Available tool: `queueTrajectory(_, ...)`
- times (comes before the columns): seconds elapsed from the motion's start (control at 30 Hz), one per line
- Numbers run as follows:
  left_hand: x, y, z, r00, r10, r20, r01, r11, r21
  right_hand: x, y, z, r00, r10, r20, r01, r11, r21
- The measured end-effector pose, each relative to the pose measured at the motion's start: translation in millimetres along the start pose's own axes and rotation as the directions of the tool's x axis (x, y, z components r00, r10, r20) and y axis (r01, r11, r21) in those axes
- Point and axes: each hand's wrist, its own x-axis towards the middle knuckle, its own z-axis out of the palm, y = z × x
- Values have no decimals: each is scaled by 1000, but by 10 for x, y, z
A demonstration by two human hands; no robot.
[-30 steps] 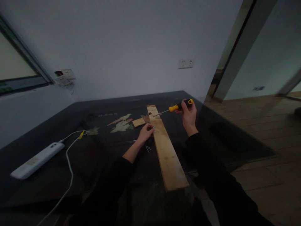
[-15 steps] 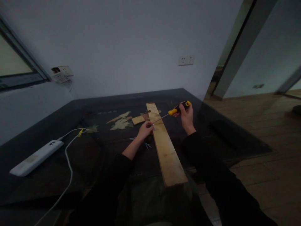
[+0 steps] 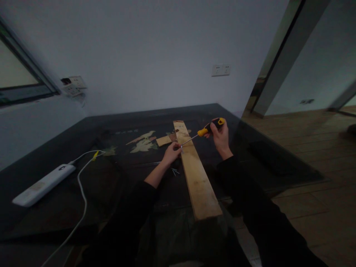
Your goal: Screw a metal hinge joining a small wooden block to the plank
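- Dark table (image 3: pixel 147 120) lay under the long board (image 3: pixel 196 174).
- Loose screws (image 3: pixel 175 171) lay just left of the board.
- Left hand (image 3: pixel 170 154) pinched a small screw (image 3: pixel 181 147) at the board's left edge.
- Right hand (image 3: pixel 220 136), right of the board, gripped a screwdriver (image 3: pixel 202 132), its tip at that screw.
- Wood scrap (image 3: pixel 163 141) sat left of the board's far part.
- Wall socket (image 3: pixel 221 69) showed beyond the board.

Yellow-black screwdriver (image 3: pixel 203 132), slanted over long wooden board (image 3: pixel 198 178).
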Motion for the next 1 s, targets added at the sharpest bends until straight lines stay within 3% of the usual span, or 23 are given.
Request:
queueTrajectory(0.17, -17, 14, -1, 1000, -1, 13, 1, 1000, -9, 32, -135, 35, 997, -41, 67, 41, 999, -4)
queueTrajectory(0.27, -20, 19, 3, 1000, 6, -10, -6, 1000, 17, 122, -231, 89, 984, -40, 174, 48, 998, -44)
queueTrajectory(0.4, -8, 9, -2, 1000, 10, -25, -9, 999, 33, 287, -409, 230, 926, -48, 376, 97, 989, -112)
queueTrajectory(0.63, 34, -31, -6, 999, 12, -41, -9, 999, 51, 519, -676, 507, 815, -102, 571, 287, 926, -244)
queueTrajectory(0.87, 6, 2, 1, 998, 30, -51, -26, 998, 62, 541, -765, 539, 808, -47, 587, 245, 933, -263)
queueTrajectory(1.0, 3, 8, 7, 1000, -1, -25, 2, 1000, 28, 535, -856, 497, 760, 34, 649, 147, 964, -223)
